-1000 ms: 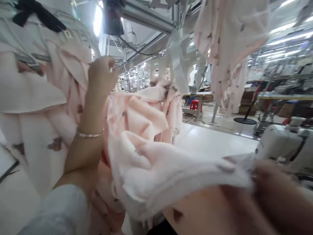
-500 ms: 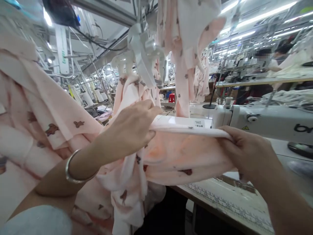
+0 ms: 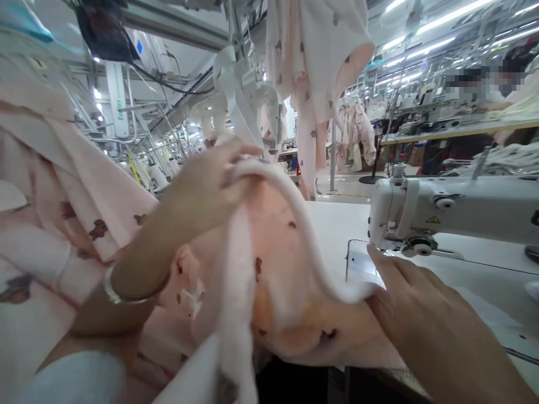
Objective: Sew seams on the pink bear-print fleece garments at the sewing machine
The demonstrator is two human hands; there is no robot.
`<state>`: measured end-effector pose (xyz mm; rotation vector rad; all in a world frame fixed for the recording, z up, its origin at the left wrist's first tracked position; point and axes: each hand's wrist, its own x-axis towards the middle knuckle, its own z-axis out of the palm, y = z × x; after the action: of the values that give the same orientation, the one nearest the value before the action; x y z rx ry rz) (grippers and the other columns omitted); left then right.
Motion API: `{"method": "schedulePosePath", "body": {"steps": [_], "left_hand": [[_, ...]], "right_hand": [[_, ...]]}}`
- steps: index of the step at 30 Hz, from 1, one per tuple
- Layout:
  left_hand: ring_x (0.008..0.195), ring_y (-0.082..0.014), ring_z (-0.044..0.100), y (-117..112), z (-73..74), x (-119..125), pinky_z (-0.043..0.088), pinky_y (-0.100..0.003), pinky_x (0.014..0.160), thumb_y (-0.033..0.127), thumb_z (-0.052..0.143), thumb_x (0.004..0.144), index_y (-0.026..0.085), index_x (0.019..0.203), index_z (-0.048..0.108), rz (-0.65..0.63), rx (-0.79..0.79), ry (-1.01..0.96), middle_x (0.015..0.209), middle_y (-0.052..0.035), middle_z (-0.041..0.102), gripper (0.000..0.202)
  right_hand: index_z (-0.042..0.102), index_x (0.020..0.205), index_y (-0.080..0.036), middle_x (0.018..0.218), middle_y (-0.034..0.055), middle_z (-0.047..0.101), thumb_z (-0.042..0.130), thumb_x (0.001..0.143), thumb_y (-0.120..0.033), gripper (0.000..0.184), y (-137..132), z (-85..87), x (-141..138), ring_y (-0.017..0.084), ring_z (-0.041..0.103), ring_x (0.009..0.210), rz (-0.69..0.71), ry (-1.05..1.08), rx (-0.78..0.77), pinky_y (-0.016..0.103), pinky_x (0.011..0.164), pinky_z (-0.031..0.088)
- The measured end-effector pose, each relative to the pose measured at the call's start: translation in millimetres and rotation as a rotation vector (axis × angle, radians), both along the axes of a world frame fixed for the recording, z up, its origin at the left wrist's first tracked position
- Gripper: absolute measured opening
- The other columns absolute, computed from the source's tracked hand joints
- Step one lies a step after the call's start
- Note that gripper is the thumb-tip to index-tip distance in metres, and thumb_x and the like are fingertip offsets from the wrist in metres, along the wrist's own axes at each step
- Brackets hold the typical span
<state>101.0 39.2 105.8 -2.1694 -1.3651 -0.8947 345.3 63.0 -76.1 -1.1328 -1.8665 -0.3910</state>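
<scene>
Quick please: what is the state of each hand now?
Left hand: closed, holding up the white edge band of the pink garment.
Right hand: open, pressing the band's other end down.

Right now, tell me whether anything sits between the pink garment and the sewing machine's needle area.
Nothing visible does. The right hand pins the pink garment by its white edge band at the table's near edge; the left hand lifts the band. The white table up to the sewing machine shows bare.
</scene>
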Motion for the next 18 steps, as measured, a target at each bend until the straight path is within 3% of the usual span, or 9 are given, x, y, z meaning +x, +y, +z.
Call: {"method": "schedulePosePath", "body": {"steps": [1,3,5,10,12,15,18], "left_hand": [[0.086,-0.017,0.06,16.6,-4.4,10.4,0.047,-0.034,0.079,0.019,0.053,0.082,0.024,0.108,0.063,0.008,0.025,0.06,0.101,0.0008,0.065,0.029],[0.091,-0.0189,0.058,45.3,-13.4,31.0,0.046,-0.035,0.082,0.015,0.049,0.081,0.021,0.103,0.065,-0.003,0.07,0.123,0.102,-0.0031,0.063,0.028],[0.095,-0.0192,0.057,64.0,-20.2,49.8,0.046,-0.034,0.083,0.011,0.046,0.078,0.021,0.1,0.066,-0.055,0.091,0.126,0.104,-0.0044,0.061,0.031],[0.088,-0.0157,0.059,78.3,-26.8,78.9,0.045,-0.031,0.083,0.006,0.041,0.073,0.023,0.093,0.069,-0.164,0.072,0.043,0.098,-0.001,0.064,0.038],[0.085,-0.0149,0.059,80.3,-27.3,80.8,0.046,-0.03,0.082,0.006,0.041,0.073,0.023,0.091,0.07,-0.181,0.088,-0.007,0.094,-0.0002,0.065,0.038],[0.082,-0.014,0.06,84.5,-27.1,75.4,0.046,-0.028,0.08,0.006,0.041,0.072,0.022,0.089,0.071,-0.189,0.113,-0.097,0.089,0.0007,0.068,0.038],[0.082,-0.0139,0.061,90.0,-28.4,68.8,0.046,-0.028,0.079,0.007,0.041,0.072,0.022,0.087,0.071,-0.18,0.117,-0.173,0.088,0.0009,0.069,0.037]], "right_hand": [[0.063,0.095,-0.022,0.1,0.0116,0.066,0.027,0.091,-0.03,0.037,-15.5,-0.5,-10.9,0.026,0.063,0.087,0.039,0.005,0.02,0.039,0.067,0.048],[0.059,0.096,-0.026,0.089,0.0055,0.066,0.038,0.093,-0.032,0.022,-41.8,-2.0,-32.2,0.02,0.063,0.073,0.147,0.153,-0.038,0.031,0.062,0.047],[0.056,0.093,-0.025,0.078,0.002,0.064,0.039,0.095,-0.031,0.018,-53.1,-10.5,-51.9,0.016,0.061,0.063,0.255,0.164,-0.106,0.026,0.055,0.044],[0.053,0.082,-0.019,0.069,0.004,0.058,0.037,0.094,-0.034,0.024,-29.4,-58.0,-81.1,0.019,0.057,0.063,0.061,0.265,-0.248,0.028,0.055,0.039],[0.048,0.076,-0.02,0.068,0.0036,0.054,0.037,0.09,-0.026,0.019,-23.7,-71.2,-83.0,0.019,0.053,0.063,0.086,0.37,-0.328,0.028,0.057,0.039],[0.045,0.083,-0.02,0.075,0.0013,0.055,0.04,0.086,-0.025,0.008,-31.2,-73.8,-78.5,0.016,0.054,0.07,0.416,0.656,-0.644,0.025,0.063,0.043],[0.047,0.091,-0.021,0.085,-0.0002,0.057,0.037,0.092,-0.041,0.023,-42.9,-65.2,-75.3,0.012,0.055,0.068,0.71,0.943,-0.978,0.019,0.058,0.044]]}}
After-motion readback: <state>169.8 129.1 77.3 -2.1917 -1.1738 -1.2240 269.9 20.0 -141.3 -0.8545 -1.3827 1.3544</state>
